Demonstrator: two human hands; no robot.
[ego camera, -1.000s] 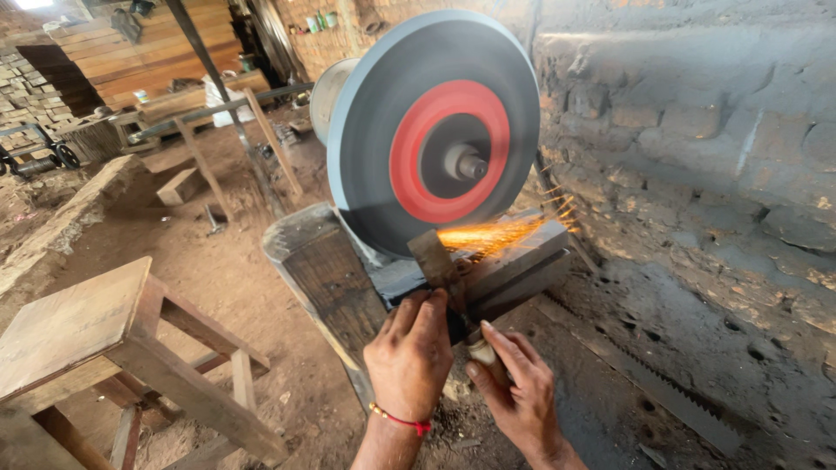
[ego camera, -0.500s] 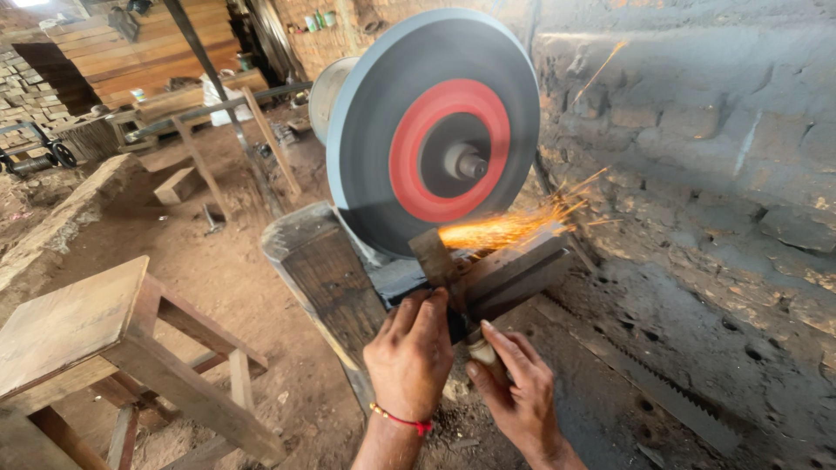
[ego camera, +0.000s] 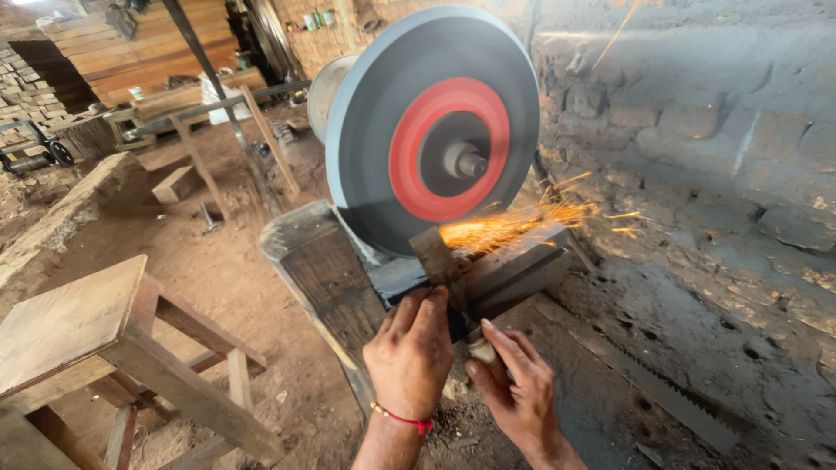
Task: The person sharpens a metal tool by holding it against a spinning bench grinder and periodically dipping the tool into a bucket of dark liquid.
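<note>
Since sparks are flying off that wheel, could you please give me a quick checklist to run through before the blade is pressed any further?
1. Left hand steadying the blade from above: ok, fingers lie on the metal behind the edge.
2. Right hand on the pale handle: ok, wrapped around its end.
3. Blade meets the grinding wheel at its lower rim: ok, sparks start there.
4. Sparks travel away from both hands: ok, they stream right, toward the brick wall.
5. Hand protection: not ok, both hands are bare.
6. Fingertips clear of the wheel: cannot tell how wide the gap is.
</note>
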